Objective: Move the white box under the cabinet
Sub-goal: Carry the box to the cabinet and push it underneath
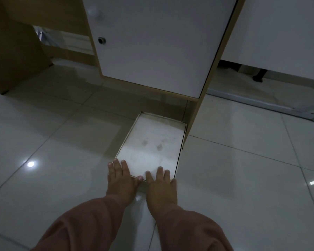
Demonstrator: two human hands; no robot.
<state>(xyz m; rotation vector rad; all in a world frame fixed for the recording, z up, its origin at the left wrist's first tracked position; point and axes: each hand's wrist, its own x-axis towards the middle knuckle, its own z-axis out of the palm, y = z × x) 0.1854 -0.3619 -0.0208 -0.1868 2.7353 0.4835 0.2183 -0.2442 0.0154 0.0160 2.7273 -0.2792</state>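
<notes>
White flat rectangular cardboard box (150,145) lay on the glossy pale tiled floor (234,160), top smudged with a few dark marks, thin tan edging visible. Long axis ran from the hands toward the white-doored wooden cabinet (152,42), far end just at the gap beneath it. Left hand (121,178) and right hand (160,183) were flat, fingers spread on the near edge; neither grip closed round anything.
</notes>
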